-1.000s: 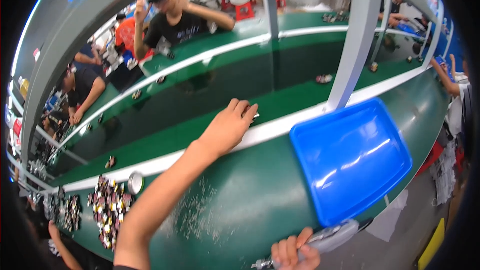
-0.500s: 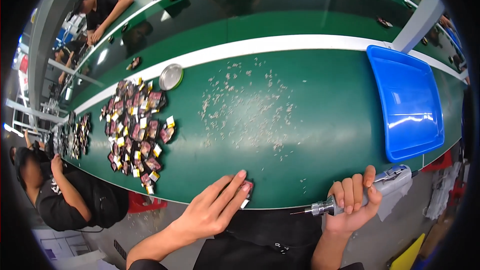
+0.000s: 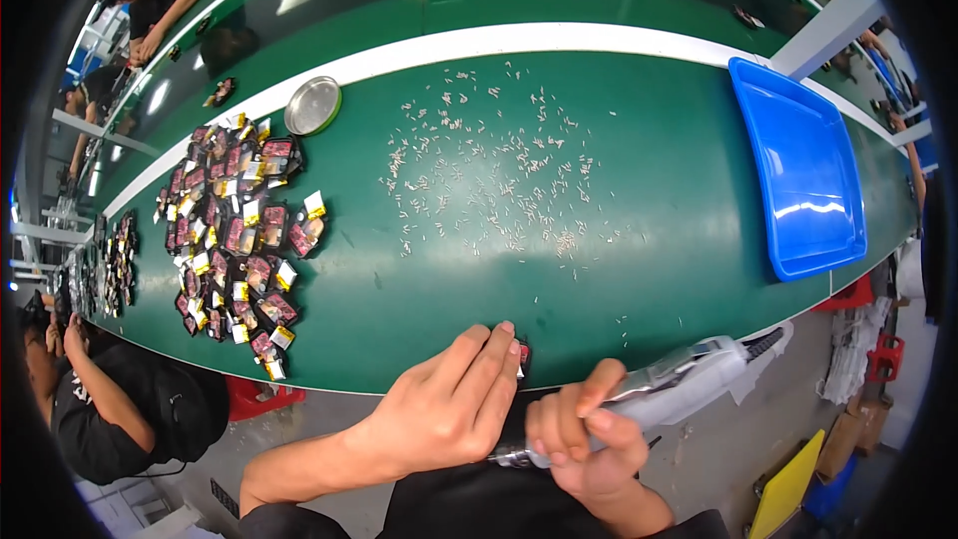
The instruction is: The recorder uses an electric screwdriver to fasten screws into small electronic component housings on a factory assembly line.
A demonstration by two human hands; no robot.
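Note:
My left hand (image 3: pixel 439 404) lies at the table's front edge, fingers stretched close together over a small black-and-red electronic module (image 3: pixel 524 354). Most of that module is hidden under the fingers. Wrapped round a grey electric screwdriver (image 3: pixel 679 379), my right hand (image 3: pixel 594 434) is just to the right of the left one. The tool tilts, its cable end up to the right, and its metal nose points left beside my left hand. Whether the bit touches anything cannot be seen. Many tiny pale metal pieces, possibly screws (image 3: pixel 567 242), are scattered over the green table (image 3: pixel 679 190).
A heap of similar modules with white and yellow tabs (image 3: pixel 239 240) covers the table's left. Behind it stands a round metal tin (image 3: pixel 313 105). A blue plastic tray (image 3: pixel 813 180) sits at the right. A co-worker (image 3: pixel 120 399) is seated to the left; others work across the white rail.
My right hand has brought the screwdriver leftward and lower, its nose now close by my left hand. The view has shifted; my left fingers stay on the module.

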